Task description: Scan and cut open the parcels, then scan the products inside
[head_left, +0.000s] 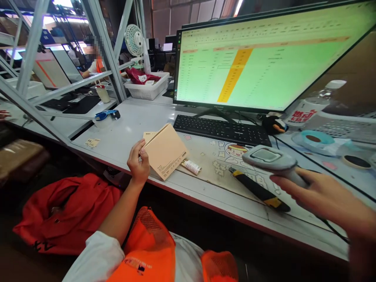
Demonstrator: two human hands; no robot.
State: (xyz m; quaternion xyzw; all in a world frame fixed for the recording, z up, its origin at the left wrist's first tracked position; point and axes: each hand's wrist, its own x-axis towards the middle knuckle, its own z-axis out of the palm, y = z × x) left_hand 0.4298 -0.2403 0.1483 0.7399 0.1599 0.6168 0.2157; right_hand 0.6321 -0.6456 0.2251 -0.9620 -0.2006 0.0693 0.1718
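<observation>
My left hand (138,161) grips a small tan cardboard box (167,152) by its left edge, tilted above the desk's front edge. Printed text runs along the lower side of the box. Partly behind it lies a small packet with a white label (192,167). In my right hand (320,192) is a grey barcode scanner (272,160), its head pointing left toward the box. Below the scanner, a black and yellow utility knife (260,190) rests on the desk mat (210,172).
A monitor (264,62) showing a spreadsheet stands behind a black keyboard (220,130). To the right are a plastic bottle (314,103) and tape rolls (317,138). A white basket (148,88) sits at the back left, near metal frame bars (102,51). Another person (95,64) is beyond.
</observation>
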